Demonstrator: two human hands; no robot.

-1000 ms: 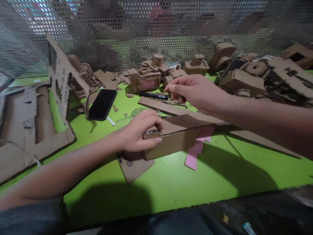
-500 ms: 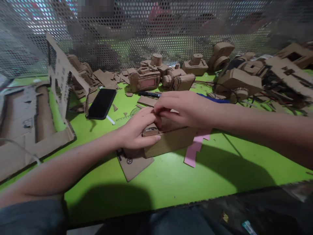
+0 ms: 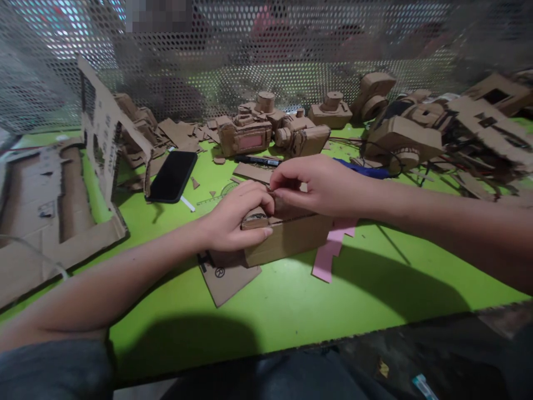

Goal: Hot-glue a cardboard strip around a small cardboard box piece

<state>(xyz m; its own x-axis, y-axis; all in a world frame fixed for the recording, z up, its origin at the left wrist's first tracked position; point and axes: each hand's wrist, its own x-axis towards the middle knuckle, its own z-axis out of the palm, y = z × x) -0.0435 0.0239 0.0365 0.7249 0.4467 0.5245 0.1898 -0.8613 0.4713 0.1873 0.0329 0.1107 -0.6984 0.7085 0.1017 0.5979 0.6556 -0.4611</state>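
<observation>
Since the earlier frame, the right hand (image 3: pixel 320 186) has dropped from hovering over the tabletop to the top of a long cardboard box (image 3: pixel 287 240), and the blue item and wires beyond it have come into view. The box lies on its side near the front of the tabletop (image 3: pixel 366 294), angled across it. The left hand (image 3: pixel 235 216) is curled over the box's near end, its fingers pressed around a small rounded cardboard part (image 3: pixel 255 220). The right thumb and forefinger (image 3: pixel 275 191) are pinched together just above it, touching the left hand, but what they grip is too small to make out.

A pink paper cutout (image 3: pixel 331 255) sticks out from under the box, and a cardboard scrap (image 3: pixel 227 280) marked with a circled letter lies beneath its near end. Just behind are a loose cardboard strip (image 3: pixel 250 173), a black marker (image 3: pixel 257 160) and a black phone (image 3: pixel 171 176).

Farther back stand cardboard camera models (image 3: pixel 245 135), and a cardboard machine model (image 3: pixel 402 139) sits to the right among dark wires (image 3: pixel 470 150) and a blue item (image 3: pixel 366 169). On the left, a cut cardboard wall (image 3: pixel 106 130) leans up from a flat cardboard sheet (image 3: pixel 50 222). A perforated metal screen (image 3: pixel 266 50) closes off the back, and the shapes behind it are blurred beyond recognition.
</observation>
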